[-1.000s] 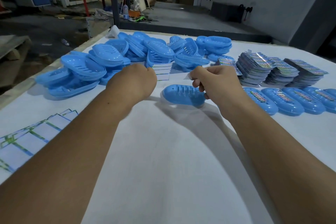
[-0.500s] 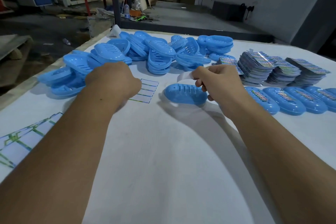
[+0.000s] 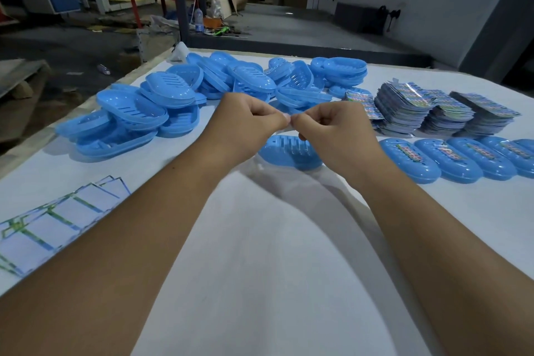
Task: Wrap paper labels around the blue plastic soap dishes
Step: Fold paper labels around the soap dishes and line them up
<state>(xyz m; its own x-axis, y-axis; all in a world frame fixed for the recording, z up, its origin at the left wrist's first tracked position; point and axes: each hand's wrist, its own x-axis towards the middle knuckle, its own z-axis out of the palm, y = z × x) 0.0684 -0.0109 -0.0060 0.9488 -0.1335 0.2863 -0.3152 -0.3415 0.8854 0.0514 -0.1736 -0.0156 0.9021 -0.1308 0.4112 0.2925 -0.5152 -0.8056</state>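
Note:
One blue soap dish point(image 3: 284, 152) lies upside down on the white table point(image 3: 274, 254), just below my hands. My left hand point(image 3: 245, 121) and my right hand point(image 3: 335, 131) meet fingertip to fingertip above it. Both pinch a thin pale paper label point(image 3: 279, 131); only a sliver of it shows under the fingers. My right hand covers the dish's right end. A loose pile of bare blue dishes point(image 3: 173, 101) fills the far left of the table.
Stacks of printed colourful labels point(image 3: 410, 107) stand at the far right. In front of them lies a row of several dishes with labels on them point(image 3: 450, 159). White sheets with green lines point(image 3: 57, 222) lie fanned at the near left edge. Beyond the table is a dim workshop floor.
My left hand has swung from the left over to my right hand, and the fingertips now meet above the dish. The sheet of labels seen on the table half a second ago is out of sight.

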